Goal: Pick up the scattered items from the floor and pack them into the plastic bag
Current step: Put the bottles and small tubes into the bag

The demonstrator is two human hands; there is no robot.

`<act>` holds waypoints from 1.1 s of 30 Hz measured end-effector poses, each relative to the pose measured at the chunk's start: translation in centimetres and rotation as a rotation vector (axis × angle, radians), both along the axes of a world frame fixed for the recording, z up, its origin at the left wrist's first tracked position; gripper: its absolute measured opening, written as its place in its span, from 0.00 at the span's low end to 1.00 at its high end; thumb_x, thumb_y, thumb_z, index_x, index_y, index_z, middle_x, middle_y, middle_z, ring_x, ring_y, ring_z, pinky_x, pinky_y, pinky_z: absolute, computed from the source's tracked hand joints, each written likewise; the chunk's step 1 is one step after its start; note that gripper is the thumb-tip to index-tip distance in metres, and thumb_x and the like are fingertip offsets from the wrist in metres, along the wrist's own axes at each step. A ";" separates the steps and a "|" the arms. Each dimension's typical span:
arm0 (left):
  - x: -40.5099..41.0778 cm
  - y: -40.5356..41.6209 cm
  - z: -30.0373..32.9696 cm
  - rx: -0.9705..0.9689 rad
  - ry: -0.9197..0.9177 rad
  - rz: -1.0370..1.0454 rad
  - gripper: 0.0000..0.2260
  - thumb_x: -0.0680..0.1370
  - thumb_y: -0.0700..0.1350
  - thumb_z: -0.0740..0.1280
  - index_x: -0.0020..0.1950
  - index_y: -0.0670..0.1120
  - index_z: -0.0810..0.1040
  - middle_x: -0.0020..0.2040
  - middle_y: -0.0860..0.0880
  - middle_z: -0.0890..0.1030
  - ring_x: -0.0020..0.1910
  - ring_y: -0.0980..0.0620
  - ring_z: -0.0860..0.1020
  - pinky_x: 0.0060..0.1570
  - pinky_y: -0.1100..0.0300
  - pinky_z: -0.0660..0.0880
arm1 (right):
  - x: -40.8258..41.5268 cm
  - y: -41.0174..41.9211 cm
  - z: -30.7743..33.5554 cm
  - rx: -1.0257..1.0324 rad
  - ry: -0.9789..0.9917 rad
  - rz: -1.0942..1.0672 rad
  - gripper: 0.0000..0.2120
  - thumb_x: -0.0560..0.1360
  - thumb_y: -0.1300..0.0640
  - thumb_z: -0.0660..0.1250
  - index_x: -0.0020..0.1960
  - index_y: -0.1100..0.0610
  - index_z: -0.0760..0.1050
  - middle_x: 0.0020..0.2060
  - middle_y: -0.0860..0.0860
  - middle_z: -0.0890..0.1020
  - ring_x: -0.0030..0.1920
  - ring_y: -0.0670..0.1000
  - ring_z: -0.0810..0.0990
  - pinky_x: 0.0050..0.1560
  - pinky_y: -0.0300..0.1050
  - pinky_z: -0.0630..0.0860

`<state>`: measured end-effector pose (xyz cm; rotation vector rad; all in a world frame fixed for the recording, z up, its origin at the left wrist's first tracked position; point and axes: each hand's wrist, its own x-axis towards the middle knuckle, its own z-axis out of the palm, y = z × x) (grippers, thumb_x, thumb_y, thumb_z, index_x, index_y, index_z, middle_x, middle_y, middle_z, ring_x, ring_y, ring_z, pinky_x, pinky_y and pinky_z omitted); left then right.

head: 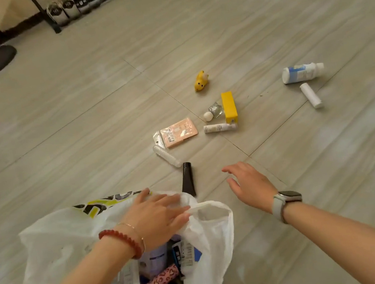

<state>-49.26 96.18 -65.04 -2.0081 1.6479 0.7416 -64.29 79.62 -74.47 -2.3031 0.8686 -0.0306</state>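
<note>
Left hand (157, 213), fingers straight and laid flat, presses on the far rim of the white thin plastic bag (59, 242) and holds its mouth open; the bag sits on the grey wood-grain tiled floor (83, 122) at the near edge of view, already part filled with packets and boxes. Right hand (249, 182) hovers spread and empty, palm down, just right of the black squeeze tube (187, 180), which lies with its wide end tucked against the bag's far side. Step in hand, as judged: pick up the next item, most likely this tube, since it is nearest. To do it well: come down on the tube's free cap end, pinch across its flat width, and draw it away from the bag film before lifting so the film is not snagged. Keep the left hand pressing so the mouth stays wide. Items left on the floor beyond: clear small cylindrical tube (166, 156), pink flat sachet packet (178, 132), white slim labelled tube (220, 127), yellow rectangular box (229, 107), small glass bottle with white round cap (213, 111), yellow animal-shaped toy (201, 81). Well apart toward the right: white and blue plastic bottle (301, 72) and white stick tube (310, 95). Round items may roll; grip across the axis.
</note>
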 end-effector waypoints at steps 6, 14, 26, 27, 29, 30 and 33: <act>-0.1 0.0 0.8 0.000 0.077 0.048 0.36 0.67 0.72 0.34 0.60 0.63 0.73 0.71 0.62 0.63 0.68 0.56 0.63 0.70 0.53 0.53 | 6.9 0.7 -1.4 0.157 0.138 -0.030 0.22 0.77 0.44 0.56 0.64 0.58 0.68 0.62 0.55 0.74 0.64 0.56 0.68 0.60 0.50 0.68; 2.9 -5.6 -0.2 -0.079 0.127 0.240 0.19 0.76 0.59 0.57 0.49 0.48 0.80 0.50 0.51 0.81 0.48 0.52 0.77 0.54 0.53 0.74 | 11.1 0.8 -2.0 0.017 0.291 -0.153 0.21 0.73 0.50 0.61 0.61 0.60 0.66 0.61 0.56 0.72 0.62 0.57 0.69 0.55 0.52 0.70; 8.7 -11.3 -9.0 -0.135 -0.364 0.042 0.20 0.75 0.37 0.61 0.66 0.50 0.66 0.67 0.49 0.69 0.67 0.47 0.66 0.57 0.53 0.70 | 5.9 -2.4 -3.1 -0.089 0.173 -0.111 0.12 0.77 0.58 0.59 0.60 0.56 0.65 0.59 0.54 0.71 0.59 0.56 0.67 0.54 0.50 0.69; 8.8 -11.1 -9.4 -0.146 -0.388 0.065 0.17 0.76 0.38 0.60 0.63 0.49 0.68 0.64 0.48 0.71 0.65 0.47 0.68 0.57 0.53 0.69 | 5.8 -2.4 -3.1 -0.083 0.172 -0.112 0.12 0.77 0.58 0.59 0.60 0.56 0.65 0.59 0.54 0.71 0.59 0.56 0.67 0.54 0.50 0.69; 8.7 -10.9 -9.6 -0.173 -0.402 0.095 0.12 0.78 0.42 0.59 0.61 0.47 0.68 0.61 0.48 0.74 0.62 0.47 0.70 0.61 0.52 0.68 | 5.9 -2.5 -3.1 -0.075 0.171 -0.115 0.12 0.77 0.58 0.59 0.59 0.56 0.65 0.59 0.54 0.70 0.60 0.56 0.67 0.55 0.50 0.69; 8.5 -10.9 -9.3 -0.204 -0.379 0.128 0.11 0.79 0.45 0.57 0.61 0.46 0.68 0.61 0.47 0.74 0.61 0.46 0.72 0.62 0.52 0.67 | 5.9 -2.5 -3.1 -0.077 0.174 -0.115 0.12 0.77 0.59 0.59 0.59 0.56 0.65 0.59 0.54 0.70 0.60 0.56 0.67 0.55 0.50 0.69; 7.5 -11.1 -6.3 -0.404 -0.154 0.437 0.14 0.80 0.48 0.54 0.64 0.43 0.65 0.59 0.42 0.73 0.51 0.40 0.76 0.51 0.49 0.73 | 6.1 -2.4 -3.1 -0.093 0.188 -0.118 0.11 0.77 0.60 0.59 0.59 0.56 0.65 0.59 0.54 0.71 0.59 0.56 0.67 0.54 0.49 0.69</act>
